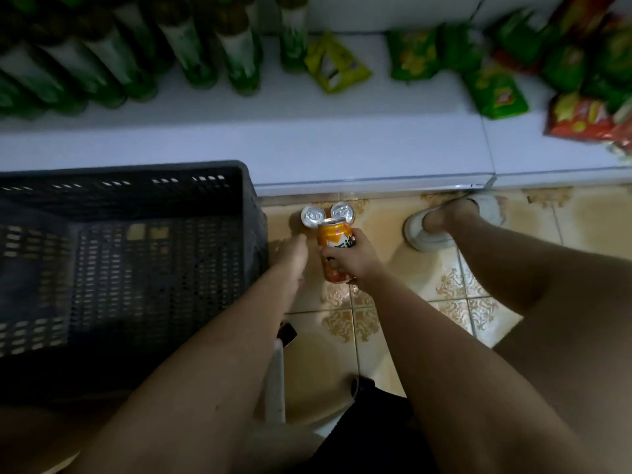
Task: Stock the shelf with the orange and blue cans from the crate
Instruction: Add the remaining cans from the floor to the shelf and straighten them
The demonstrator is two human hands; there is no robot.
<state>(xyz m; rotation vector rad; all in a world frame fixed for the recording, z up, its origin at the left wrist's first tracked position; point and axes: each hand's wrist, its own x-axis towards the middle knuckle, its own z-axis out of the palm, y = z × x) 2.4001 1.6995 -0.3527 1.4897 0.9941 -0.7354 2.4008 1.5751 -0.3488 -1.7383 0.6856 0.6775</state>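
Patterned beige floor tiles [345, 323] lie under both hands, with the white shelf [342, 131] beyond them carrying green bottles [236, 56] and snack bags [496, 94]. The right hand [349, 260] grips an orange can [335, 249], its long axis near upright, silver top toward the shelf. Two more cans [313, 215] stand just beyond it. The left hand [290, 254] hovers alongside, fingers extended, beside the dark crate [136, 268]

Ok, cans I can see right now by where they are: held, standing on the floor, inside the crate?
Held: 1, the orange can in the right hand
Standing on the floor by the shelf edge: 2, colours hidden, only their tops show
Inside the black crate: 0 visible
Total: 3
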